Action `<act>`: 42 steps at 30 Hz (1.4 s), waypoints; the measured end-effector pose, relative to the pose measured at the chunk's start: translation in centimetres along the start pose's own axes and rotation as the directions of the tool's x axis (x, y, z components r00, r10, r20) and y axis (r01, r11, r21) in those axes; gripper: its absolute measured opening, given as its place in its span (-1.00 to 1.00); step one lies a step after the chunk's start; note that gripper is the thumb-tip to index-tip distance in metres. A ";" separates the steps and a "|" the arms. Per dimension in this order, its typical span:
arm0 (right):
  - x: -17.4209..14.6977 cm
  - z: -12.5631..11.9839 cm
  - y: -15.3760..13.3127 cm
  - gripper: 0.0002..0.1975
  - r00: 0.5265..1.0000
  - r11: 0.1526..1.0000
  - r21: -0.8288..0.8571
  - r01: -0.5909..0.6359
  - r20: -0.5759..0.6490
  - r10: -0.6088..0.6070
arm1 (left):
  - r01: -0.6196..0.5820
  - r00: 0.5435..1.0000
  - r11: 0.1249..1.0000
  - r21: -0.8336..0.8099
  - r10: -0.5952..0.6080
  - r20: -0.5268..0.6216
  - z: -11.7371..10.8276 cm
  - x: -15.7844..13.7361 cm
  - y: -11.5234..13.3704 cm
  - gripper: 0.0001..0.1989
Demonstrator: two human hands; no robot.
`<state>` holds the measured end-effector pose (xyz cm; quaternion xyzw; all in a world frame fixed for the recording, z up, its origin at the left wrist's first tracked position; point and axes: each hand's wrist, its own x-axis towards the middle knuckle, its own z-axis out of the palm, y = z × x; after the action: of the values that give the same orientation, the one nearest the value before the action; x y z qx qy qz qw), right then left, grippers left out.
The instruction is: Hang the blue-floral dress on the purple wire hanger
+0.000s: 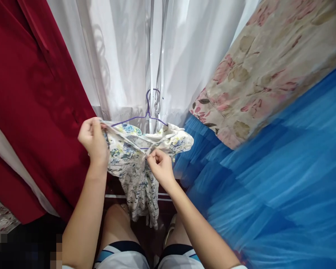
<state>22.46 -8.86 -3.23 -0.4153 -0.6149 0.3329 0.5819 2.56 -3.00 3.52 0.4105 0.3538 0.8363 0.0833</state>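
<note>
A white dress [141,186] with a blue, yellow and grey floral print hangs on a purple hanger [128,120] in front of me. The hanger's hook points up, close to white straps that hang down. My left hand [94,140] is closed on the garment's left shoulder, by the end of the hanger. At the V of the neckline, my right hand [160,164] pinches the fabric edge. The shoulder on the right side sits over the hanger's other arm. The lower part of the dress dangles in gathered folds between my knees.
Long red cloth [44,93] hangs at the left. Behind the hanger are white curtains [123,56] and thin white straps [153,48]. To the right hang a beige floral cloth [257,82] and a blue tulle garment [257,179].
</note>
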 end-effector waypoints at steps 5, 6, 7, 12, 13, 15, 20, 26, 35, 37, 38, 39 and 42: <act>-2.4 -0.1 0.5 -0.82 0.996 0.998 0.024 -0.063 0.072 0.061 | 0.614 0.704 0.737 -0.284 -0.674 -0.225 -4.8 -0.9 -6.2 -0.83; -2.7 -0.4 1.2 -0.82 0.995 0.997 0.025 -0.076 0.064 0.075 | 0.671 0.660 0.682 -0.291 -0.728 -0.185 -5.3 -2.4 -6.9 -0.79; -3.1 -1.0 2.1 -0.81 0.995 0.996 0.019 -0.092 0.041 0.091 | 0.714 0.620 0.632 -0.300 -0.770 -0.147 -5.6 -4.3 -7.3 -0.76; -6.2 -5.1 8.5 -0.72 0.971 0.979 -0.073 -0.188 -0.165 0.174 | 0.843 0.497 0.419 -0.338 -0.847 0.189 -5.1 -13.4 -5.4 -0.76; -7.0 -5.8 9.4 -0.71 0.967 0.975 -0.088 -0.205 -0.173 0.187 | 0.855 0.491 0.385 -0.348 -0.818 0.301 -4.7 -14.8 -4.4 -0.77; -8.7 -6.8 10.3 -0.80 0.970 0.969 -0.120 -0.218 -0.137 0.201 | 0.873 0.487 0.374 -0.312 -0.701 0.522 -3.7 -17.1 -1.9 -0.78; -11.6 -7.0 7.3 -0.61 0.959 0.981 -0.020 -0.194 0.208 0.194 | 0.661 0.376 0.749 0.055 -0.393 0.839 -0.7 -20.1 3.3 -0.81; -11.3 -7.8 2.7 -0.61 0.823 0.853 0.242 -0.463 0.474 0.313 | 0.382 0.438 0.919 0.096 -0.272 0.857 -0.7 -19.2 3.7 -0.72; -2.0 -16.9 -4.7 -0.72 0.892 0.982 -0.071 -0.173 0.411 0.187 | 0.538 -0.042 0.732 0.418 -0.472 0.881 -5.8 -20.5 0.4 -0.59; 1.6 -18.5 -5.7 -0.68 0.956 0.987 -0.127 -0.103 0.263 0.134 | 0.469 0.094 0.785 0.405 -0.500 0.861 -6.0 -19.1 -0.1 -0.63; 3.4 -18.8 -5.9 -0.69 0.974 0.989 -0.123 -0.082 0.200 0.105 | 0.448 0.161 0.807 0.385 -0.496 0.853 -5.9 -18.0 -0.3 -0.64; 5.1 -18.6 -5.8 -0.70 0.981 0.992 -0.105 -0.063 0.178 0.081 | 0.430 0.222 0.827 0.363 -0.486 0.845 -5.8 -16.7 -0.4 -0.64; 8.8 -15.9 -4.7 -0.65 0.964 0.995 -0.018 -0.098 0.248 0.099 | 0.363 0.413 0.877 0.316 -0.455 0.789 -5.6 -12.1 -0.5 -0.64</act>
<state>37.87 -4.16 6.40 -0.4021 -0.6624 0.4091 0.4819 6.21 -10.75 -6.73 0.6670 0.3963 0.4660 0.4253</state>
